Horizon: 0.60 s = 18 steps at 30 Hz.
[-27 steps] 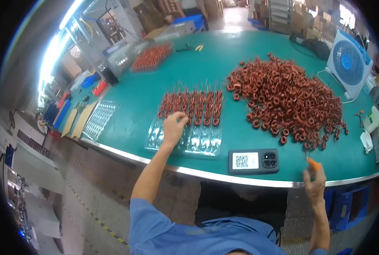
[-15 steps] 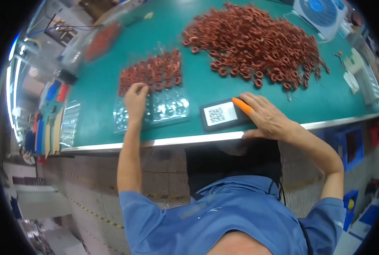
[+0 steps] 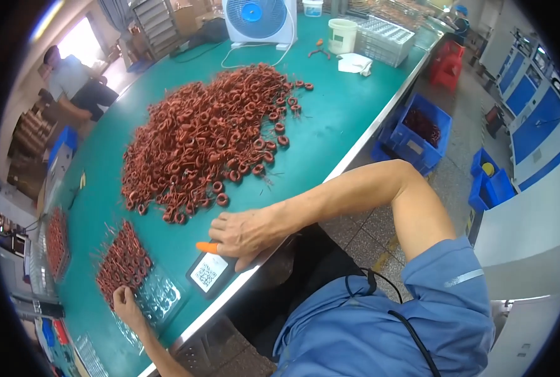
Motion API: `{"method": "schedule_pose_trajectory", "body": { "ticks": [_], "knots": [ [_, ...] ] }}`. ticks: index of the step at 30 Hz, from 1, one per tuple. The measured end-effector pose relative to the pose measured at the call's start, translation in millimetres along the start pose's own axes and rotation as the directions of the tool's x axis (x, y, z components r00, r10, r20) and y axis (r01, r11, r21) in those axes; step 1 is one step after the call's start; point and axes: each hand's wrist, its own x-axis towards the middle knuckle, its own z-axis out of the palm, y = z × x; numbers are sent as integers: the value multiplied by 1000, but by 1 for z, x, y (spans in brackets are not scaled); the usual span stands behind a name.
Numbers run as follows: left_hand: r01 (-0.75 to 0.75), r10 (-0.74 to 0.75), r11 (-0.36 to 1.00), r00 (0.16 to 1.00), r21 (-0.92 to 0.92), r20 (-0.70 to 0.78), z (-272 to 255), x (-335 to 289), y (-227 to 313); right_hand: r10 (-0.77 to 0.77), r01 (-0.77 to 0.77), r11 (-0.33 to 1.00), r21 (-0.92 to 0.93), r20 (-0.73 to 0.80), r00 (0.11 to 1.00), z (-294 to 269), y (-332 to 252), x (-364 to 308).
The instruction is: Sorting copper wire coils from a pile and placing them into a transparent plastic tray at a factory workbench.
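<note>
Two bare hands are working at one green tabletop (image 3: 330, 113). Left hand (image 3: 127, 308) is reaching in at lower left; right hand (image 3: 248, 232) is resting at centre, one digit wearing an orange finger cover (image 3: 207, 247).

Counting: one big coil pile (image 3: 198, 138), upper centre, too many rings to tally. One part-filled clear tray (image 3: 164, 298) is lying at lower left, its tray coils (image 3: 124, 257) crowding the upper-left part, too packed to count. One more coil-filled tray is sitting at the left edge. One phone (image 3: 210, 273) with a white label is lying just below centre. One fan (image 3: 255, 19) is standing at top centre; two tubs, one larger tub (image 3: 341, 38) and one small tub (image 3: 312, 7), are standing to its right. Two other people are showing, upper left and upper right.

Left fingers are bending at the lower edge of the tray coils, right up against them; can't tell if they're pinching one. Right fingers are curling over the phone's upper-right end; can't tell if they're gripping it. The coil pile is lying just above the right knuckles, apart from them.
</note>
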Motion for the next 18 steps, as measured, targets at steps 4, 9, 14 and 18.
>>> {"method": "schedule_pose_trajectory", "body": {
  "ticks": [4,9,14,18],
  "knots": [
    [1,-1,999,1000,-37,-11,5,4,-2,-20,20,996,-89,3,1000,-15,7,-3],
    [20,-20,1000,999,-5,-41,3,2,3,115,-101,988,116,-121,986,-30,18,-43],
    [27,-27,999,999,-28,-23,12,3,5,398,-319,912,260,-361,844,-51,36,-120],
    [8,-7,999,999,40,-43,7,8,-4,502,-548,828,115,-585,637,-94,72,-193]
  ]
}}
